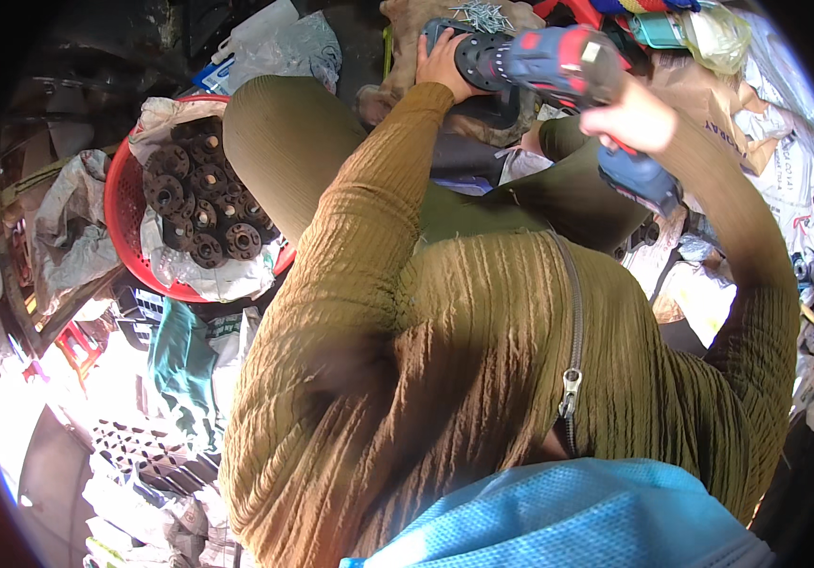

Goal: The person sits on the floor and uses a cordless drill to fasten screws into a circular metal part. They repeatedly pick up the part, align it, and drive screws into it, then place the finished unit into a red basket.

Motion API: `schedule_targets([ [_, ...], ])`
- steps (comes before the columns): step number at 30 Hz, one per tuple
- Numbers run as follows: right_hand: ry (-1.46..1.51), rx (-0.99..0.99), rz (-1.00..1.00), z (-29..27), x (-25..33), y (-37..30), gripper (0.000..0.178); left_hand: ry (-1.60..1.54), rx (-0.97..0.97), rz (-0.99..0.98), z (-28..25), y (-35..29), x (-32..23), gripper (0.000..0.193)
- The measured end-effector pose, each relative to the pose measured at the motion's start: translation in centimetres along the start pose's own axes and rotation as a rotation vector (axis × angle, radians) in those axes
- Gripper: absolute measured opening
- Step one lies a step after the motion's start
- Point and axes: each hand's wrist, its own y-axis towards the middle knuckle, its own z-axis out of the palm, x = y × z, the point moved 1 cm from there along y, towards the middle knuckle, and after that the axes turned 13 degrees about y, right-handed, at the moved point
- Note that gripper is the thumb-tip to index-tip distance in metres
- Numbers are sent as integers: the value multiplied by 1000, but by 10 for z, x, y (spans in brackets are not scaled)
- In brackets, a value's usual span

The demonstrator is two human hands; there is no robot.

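My right hand (636, 118) is wrapped round the grip of a blue and red cordless drill (558, 66), slightly smeared by motion. Its nose points left, toward a black round part (479, 62) with small holes in it. My left hand (440, 64) grips that part from the left side, fingers spread over its edge. Beneath lies a dark flat piece (497, 112), mostly hidden. Where the drill's tip meets the part, I cannot make out the contact.
A pile of silver screws (481, 15) lies just beyond the part. At the left stands a red basket (115, 213) holding many black round parts (203, 194). Clear plastic bags (298, 52) and brown paper (696, 95) lie around. My bent knees flank the work.
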Motion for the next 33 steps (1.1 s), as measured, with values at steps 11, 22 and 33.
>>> schedule_targets([
  [11, 216, -140, -94, 78, -172, -105, 58, 25, 130, 84, -17, -8, -1, 91],
  [22, 580, -516, -592, -11, -179, -98, 55, 231, -262, 596, -150, 33, -111, 69],
  [33, 1598, -696, -931, -63, -237, -103, 28, -333, -47, 860, -208, 59, -296, 68],
])
